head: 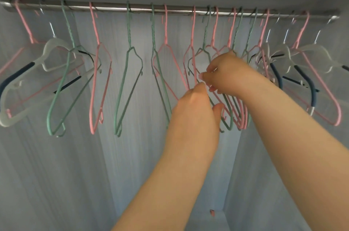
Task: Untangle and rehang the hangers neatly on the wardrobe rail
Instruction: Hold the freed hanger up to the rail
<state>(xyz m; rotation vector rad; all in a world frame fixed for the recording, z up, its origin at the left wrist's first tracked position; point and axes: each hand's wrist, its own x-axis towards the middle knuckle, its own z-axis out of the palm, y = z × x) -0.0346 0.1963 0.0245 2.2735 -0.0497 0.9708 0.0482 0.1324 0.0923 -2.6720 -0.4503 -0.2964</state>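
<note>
A metal wardrobe rail [113, 8] runs across the top with several pink, green and white hangers on it. Right of centre, a tangled bunch of pink and green wire hangers [237, 115] hangs close together. My right hand [226, 74] reaches into this bunch from the right, fingers curled and pinching wires of it. My left hand [194, 110] is just below and to the left, thumb and fingers closed around lower wires of the same bunch. Which exact hanger each hand holds is hidden by the hands.
To the left, a green hanger [128, 91], a pink hanger [99, 87] and a white padded hanger [24, 83] hang apart. More white hangers with dark pads [309, 83] crowd the right end. The grey wardrobe back panel [132, 174] is behind.
</note>
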